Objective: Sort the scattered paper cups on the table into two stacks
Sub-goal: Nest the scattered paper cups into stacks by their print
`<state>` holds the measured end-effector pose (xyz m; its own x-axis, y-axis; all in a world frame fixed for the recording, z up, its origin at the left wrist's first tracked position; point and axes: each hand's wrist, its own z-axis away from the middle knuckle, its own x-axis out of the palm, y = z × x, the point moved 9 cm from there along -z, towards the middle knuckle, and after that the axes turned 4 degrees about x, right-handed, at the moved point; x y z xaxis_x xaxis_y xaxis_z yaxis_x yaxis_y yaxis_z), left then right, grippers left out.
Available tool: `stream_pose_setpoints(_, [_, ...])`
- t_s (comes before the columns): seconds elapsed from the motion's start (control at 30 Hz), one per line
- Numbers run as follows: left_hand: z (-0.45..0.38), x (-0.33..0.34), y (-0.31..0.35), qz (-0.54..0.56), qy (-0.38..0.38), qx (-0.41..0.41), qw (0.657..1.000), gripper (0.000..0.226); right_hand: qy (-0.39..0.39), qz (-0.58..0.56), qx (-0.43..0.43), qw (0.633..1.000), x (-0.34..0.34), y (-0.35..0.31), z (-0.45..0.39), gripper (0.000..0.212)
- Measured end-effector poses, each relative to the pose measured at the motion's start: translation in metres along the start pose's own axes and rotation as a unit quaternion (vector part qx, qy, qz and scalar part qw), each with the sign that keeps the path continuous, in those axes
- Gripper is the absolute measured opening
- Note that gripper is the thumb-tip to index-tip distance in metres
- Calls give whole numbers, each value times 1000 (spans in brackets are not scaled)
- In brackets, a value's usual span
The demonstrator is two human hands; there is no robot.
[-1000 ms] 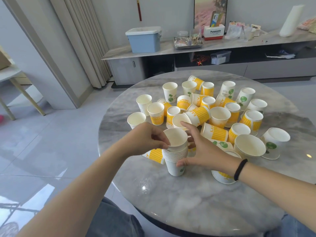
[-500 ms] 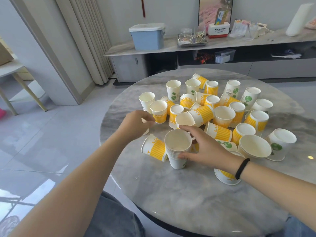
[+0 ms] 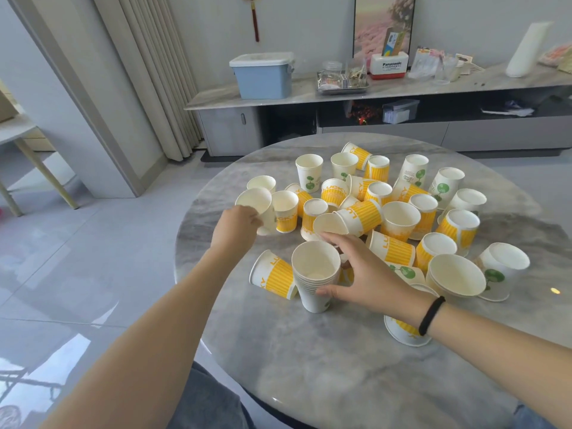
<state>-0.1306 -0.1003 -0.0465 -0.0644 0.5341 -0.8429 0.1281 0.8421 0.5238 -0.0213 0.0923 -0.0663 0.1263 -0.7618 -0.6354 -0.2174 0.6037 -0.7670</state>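
Observation:
A stack of white cups with green tree prints (image 3: 315,278) stands near the front of the round marble table (image 3: 325,360). My right hand (image 3: 362,274) is wrapped around its right side, holding it. My left hand (image 3: 236,226) grips a single white cup (image 3: 260,205), lifted and tilted at the left edge of the pile. Several yellow-striped and green-print cups lie scattered, upright, upturned or on their sides, behind and to the right. One yellow-striped cup (image 3: 274,275) lies on its side, touching the stack's left.
A short stack of wide white cups (image 3: 456,275) sits at the right. A yellow cup (image 3: 404,331) lies under my right wrist. Behind the table runs a low cabinet (image 3: 371,119) with a blue box (image 3: 263,75). Grey tiled floor lies to the left.
My left hand left the stack, reached to the left edge of the pile and picked up a white cup. My right hand stayed on the stack.

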Motion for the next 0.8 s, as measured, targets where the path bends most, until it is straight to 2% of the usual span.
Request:
stream_pose_setpoints(0.07, [10,-20,31,36,14,47,998,28,15,2,6,1000,-7,-1,-1,93])
stream_pose_setpoints(0.17, [41,-45,73,44,2,131,990,23,45,-12,18,999,-18,-3,-2,99])
stream_pose_setpoints(0.33, [79,-42,110,72,-98,212,970,14,80,-68,-4,994,-33,-12,4,105])
stream_pose_setpoints(0.5, [88,-2,109,-25,-193,245,950,21,31,-53,-12,998,-24,-17,7,102])
stream_pose_setpoints(0.67, [90,35,96,-87,-268,244,928,23,-10,0,-18,1000,-9,-11,3,100])
stream_pose_setpoints(0.73, [91,44,92,-70,-300,239,921,26,-27,22,-19,999,-4,-8,1,99])
stream_pose_setpoints(0.8, [84,39,93,-6,-274,230,934,25,-31,35,-15,999,-1,-4,-1,98])
